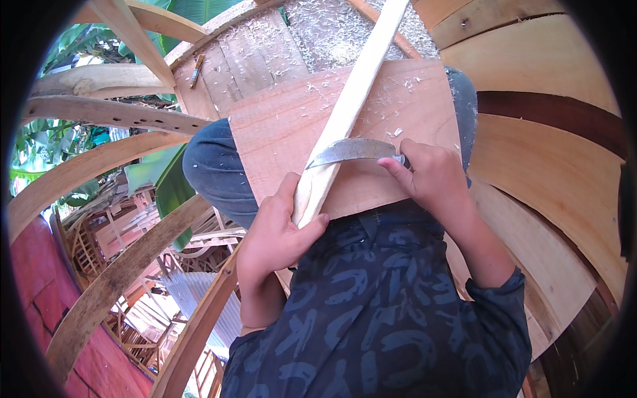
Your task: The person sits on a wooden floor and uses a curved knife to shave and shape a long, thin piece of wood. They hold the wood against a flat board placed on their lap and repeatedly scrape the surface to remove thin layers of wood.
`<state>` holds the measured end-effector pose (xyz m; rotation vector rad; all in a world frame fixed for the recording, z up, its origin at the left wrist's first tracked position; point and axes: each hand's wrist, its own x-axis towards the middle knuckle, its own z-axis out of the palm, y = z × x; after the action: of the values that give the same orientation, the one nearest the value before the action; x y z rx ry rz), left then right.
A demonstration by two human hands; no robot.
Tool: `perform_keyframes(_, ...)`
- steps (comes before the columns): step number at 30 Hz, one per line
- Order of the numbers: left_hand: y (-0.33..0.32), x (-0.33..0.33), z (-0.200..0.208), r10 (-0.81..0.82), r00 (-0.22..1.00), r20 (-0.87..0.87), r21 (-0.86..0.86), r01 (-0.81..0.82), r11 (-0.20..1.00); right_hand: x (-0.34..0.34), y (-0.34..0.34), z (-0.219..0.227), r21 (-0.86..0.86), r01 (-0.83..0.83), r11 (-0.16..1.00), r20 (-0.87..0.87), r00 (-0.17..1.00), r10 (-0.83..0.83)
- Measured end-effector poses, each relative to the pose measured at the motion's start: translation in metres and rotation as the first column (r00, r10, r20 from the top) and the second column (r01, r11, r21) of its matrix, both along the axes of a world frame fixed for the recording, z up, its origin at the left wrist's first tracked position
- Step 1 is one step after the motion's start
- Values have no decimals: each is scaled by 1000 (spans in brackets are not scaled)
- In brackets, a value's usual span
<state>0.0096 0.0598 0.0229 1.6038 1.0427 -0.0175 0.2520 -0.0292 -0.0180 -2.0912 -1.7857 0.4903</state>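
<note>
A long, pale strip of wood (348, 106) slants from my lap up past the far edge of a reddish plywood board (279, 132) that lies across my knees. Its near end is gripped by my left hand (279, 229), thumb on one side and fingers around the other. My right hand (428, 172) is closed around the handle of a curved knife (355, 150), the handle itself mostly hidden in the fist. The blade lies across the strip, just beyond my left hand, its tip pointing left.
Curved wooden ribs (106, 156) stand at my left, with gaps between them down to a corrugated metal sheet (202, 302). Wide planks (544, 159) curve up at my right. Shavings (342, 50) cover the far floor. A small marker-like stick (197, 71) lies at the far left.
</note>
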Motion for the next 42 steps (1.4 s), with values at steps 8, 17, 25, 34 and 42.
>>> perform_keyframes(8,0,8,6,36,996,-85,-24,-39,999,8,11,-5,26,37,999,70,997,-39)
perform_keyframes(17,-6,8,9,29,994,-106,-24,-32,999,62,9,13,-123,348,930,-24,935,-353)
perform_keyframes(25,-6,12,2,27,999,-27,167,-22,986,-1,4,3,-79,6,997,-39,999,-9)
perform_keyframes(34,-11,20,12,19,976,-215,115,6,993,50,23,-14,-88,311,946,91,948,-304)
perform_keyframes(42,-13,15,10,11,985,-173,95,5,995,15,4,15,-128,27,991,-28,999,-31)
